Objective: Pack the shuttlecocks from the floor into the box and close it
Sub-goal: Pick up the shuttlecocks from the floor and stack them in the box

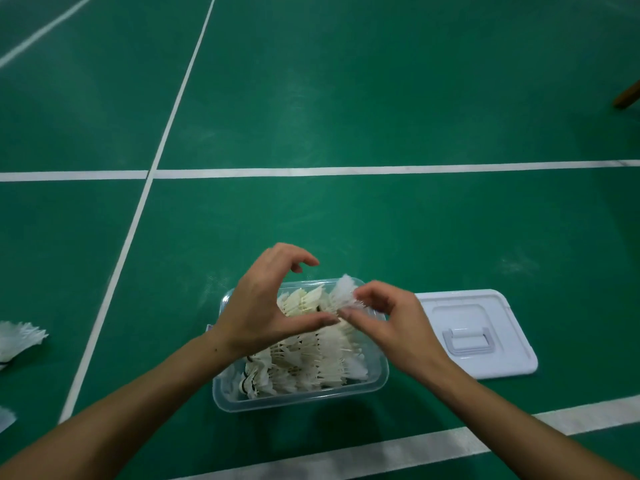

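A clear plastic box (298, 400) stands on the green court floor, holding several white feather shuttlecocks (311, 362) lying in rows. My right hand (391, 323) hovers over the box's far right part and pinches a white shuttlecock (343, 289) between thumb and fingers. My left hand (266, 303) is above the box's left side, fingers curved and apart, holding nothing, its thumb tip close to my right fingertips. The white lid (485, 327) with a handle lies flat on the floor just right of the box.
More loose shuttlecocks (20, 337) lie on the floor at the far left edge, and another one (5, 417) is below them. White court lines cross the floor. A brown wooden piece (628, 95) shows at the far right edge.
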### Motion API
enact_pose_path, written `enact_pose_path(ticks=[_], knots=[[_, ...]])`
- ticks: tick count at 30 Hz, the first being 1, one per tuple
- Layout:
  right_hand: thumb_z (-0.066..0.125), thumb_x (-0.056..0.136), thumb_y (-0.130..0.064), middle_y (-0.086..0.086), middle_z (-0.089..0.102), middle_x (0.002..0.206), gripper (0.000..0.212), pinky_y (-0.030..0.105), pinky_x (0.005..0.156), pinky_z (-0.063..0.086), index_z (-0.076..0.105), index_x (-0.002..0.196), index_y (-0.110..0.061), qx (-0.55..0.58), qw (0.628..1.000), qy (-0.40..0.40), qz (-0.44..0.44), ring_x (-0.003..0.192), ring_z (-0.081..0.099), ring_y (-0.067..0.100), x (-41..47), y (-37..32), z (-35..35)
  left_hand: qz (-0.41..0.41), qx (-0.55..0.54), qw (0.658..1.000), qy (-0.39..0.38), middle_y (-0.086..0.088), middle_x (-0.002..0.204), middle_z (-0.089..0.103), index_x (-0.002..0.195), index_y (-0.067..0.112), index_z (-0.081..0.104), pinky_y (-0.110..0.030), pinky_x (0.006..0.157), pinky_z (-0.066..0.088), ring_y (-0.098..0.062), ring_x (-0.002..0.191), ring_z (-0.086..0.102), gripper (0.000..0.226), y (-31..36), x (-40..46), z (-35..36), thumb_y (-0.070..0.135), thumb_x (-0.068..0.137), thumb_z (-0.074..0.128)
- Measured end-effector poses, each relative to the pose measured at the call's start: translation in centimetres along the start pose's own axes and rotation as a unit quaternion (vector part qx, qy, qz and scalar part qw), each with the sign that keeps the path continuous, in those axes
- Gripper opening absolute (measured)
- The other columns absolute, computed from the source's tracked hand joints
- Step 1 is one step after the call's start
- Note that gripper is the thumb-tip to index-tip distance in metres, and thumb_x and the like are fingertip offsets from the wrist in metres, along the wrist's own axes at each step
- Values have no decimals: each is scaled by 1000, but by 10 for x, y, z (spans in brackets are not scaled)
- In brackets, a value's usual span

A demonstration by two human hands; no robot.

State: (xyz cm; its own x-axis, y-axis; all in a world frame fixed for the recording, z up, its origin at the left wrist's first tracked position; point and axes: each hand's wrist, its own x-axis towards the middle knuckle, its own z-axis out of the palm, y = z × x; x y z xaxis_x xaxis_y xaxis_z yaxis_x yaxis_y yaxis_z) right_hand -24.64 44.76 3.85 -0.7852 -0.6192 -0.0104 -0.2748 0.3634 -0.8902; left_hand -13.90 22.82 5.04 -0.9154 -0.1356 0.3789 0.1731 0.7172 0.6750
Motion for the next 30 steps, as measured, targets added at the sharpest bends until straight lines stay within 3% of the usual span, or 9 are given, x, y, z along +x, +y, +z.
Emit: enact_pose_path(ticks=[4, 8, 13, 19, 25, 30], knots=[[86, 86, -35, -14, 76, 90, 13, 43, 89, 59, 76, 91, -29, -52, 995, 80, 39, 93, 69, 4, 13, 18, -8, -26, 113, 993, -36, 14, 115, 66, 120, 26, 65, -32, 90, 54, -6, 105, 59, 57, -22, -7, 10, 70, 84, 72], [86, 86, -37, -14, 76, 88, 14, 38, 84, 61, 77, 93, -27, -98, 988, 106, 51, 89, 70, 2, 24, 26, 2, -42, 172, 982, -66, 16, 116, 69, 120, 33, 65, -33, 83, 53, -10, 104, 61, 48, -36, -11, 25, 67, 86, 68], [85, 85, -45, -15, 75, 87, 23, 25, 70, 55, 76, 98, -27, -171, 981, 74, 53, 82, 70, 1, 32, 21, 21, -36, 221, 971, -79, 19, 107, 72, 116, 35, 65, -24, 70, 39, -8, 93, 63, 42, -46, -7, 35, 64, 85, 68], [85, 86, -42, -14, 76, 85, 24, 36, 78, 62, 75, 104, -29, -223, 974, -13, 45, 79, 71, 4, 34, 18, 36, -67, 215, 970, -93, 26, 105, 72, 120, 39, 62, -19, 60, 39, 0, 86, 63, 48, -47, -6, 35, 64, 81, 75], [86, 84, -45, -12, 78, 92, 30, 35, 81, 60, 73, 109, -32, -284, 955, -48, 67, 88, 72, 9, 45, 13, 38, -93, 234, 963, -92, 29, 106, 73, 122, 40, 61, -27, 64, 52, 0, 77, 64, 56, -47, -2, 39, 72, 78, 74], [93, 76, -41, -12, 76, 89, 41, 39, 84, 62, 70, 108, -31, -230, 965, -84, 96, 85, 73, 5, 50, 14, 26, -108, 196, 971, -88, 27, 114, 71, 123, 42, 58, -28, 70, 57, 3, 78, 66, 59, -47, -3, 35, 71, 75, 78]])
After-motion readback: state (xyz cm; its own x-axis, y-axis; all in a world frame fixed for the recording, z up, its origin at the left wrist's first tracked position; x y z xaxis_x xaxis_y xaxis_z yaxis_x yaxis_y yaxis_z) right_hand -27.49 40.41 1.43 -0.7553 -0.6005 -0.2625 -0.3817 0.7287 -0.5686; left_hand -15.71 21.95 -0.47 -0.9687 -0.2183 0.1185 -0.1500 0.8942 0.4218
